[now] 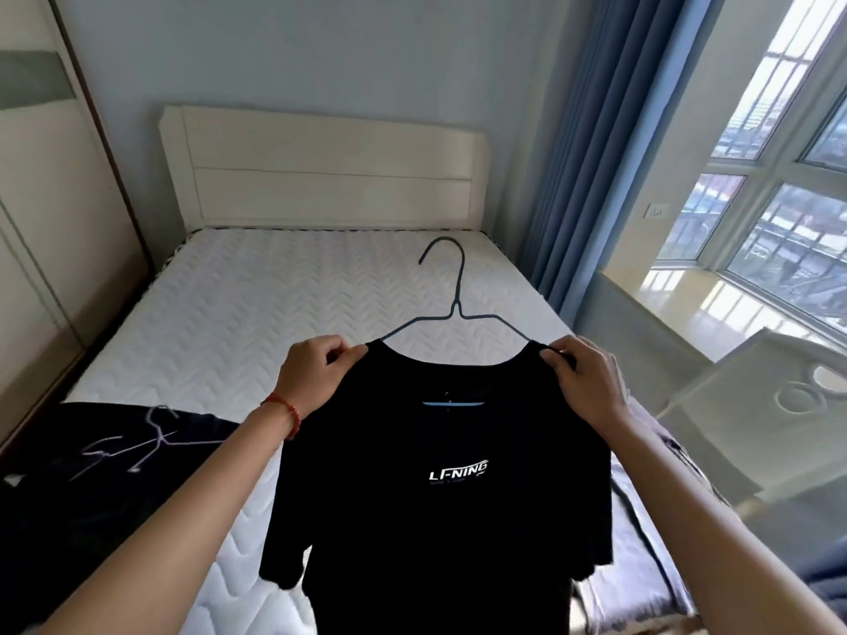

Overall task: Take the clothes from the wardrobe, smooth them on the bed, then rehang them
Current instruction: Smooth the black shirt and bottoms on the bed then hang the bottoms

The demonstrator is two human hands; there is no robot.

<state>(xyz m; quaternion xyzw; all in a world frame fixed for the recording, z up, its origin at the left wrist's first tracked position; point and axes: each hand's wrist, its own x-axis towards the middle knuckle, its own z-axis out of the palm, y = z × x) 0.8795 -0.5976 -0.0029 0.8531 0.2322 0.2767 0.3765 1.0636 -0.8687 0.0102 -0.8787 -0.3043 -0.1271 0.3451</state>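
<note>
Head view. A black T-shirt (pixel 440 488) is held up in the air above the near end of the bed (pixel 256 313), its front and printed logo facing the camera. A dark wire hanger (pixel 451 309) sits inside the neck opening, with its hook rising clear above the collar.

The left hand (pixel 316 373) is closed in a pinch on the left shoulder seam of the T-shirt. The right hand (pixel 584 382) is closed likewise on the right shoulder seam. Both grips lie at the ends of the hanger arms, most likely to settle the shoulders evenly over the wire so the garment hangs square. Whether the fingers also clamp the wire itself cannot be told.

The body of the T-shirt drops freely; its hem is out of frame below.

Left of the T-shirt, a second dark garment (pixel 91 474) with a pale printed line pattern lies flat on the bed. Right of the T-shirt, grey-purple cloth (pixel 651 520) lies along the bed edge.

Judgement: the T-shirt is at the rehanging stage, still to be carried to the wardrobe (pixel 41 222), which stands left of the bed.
</note>
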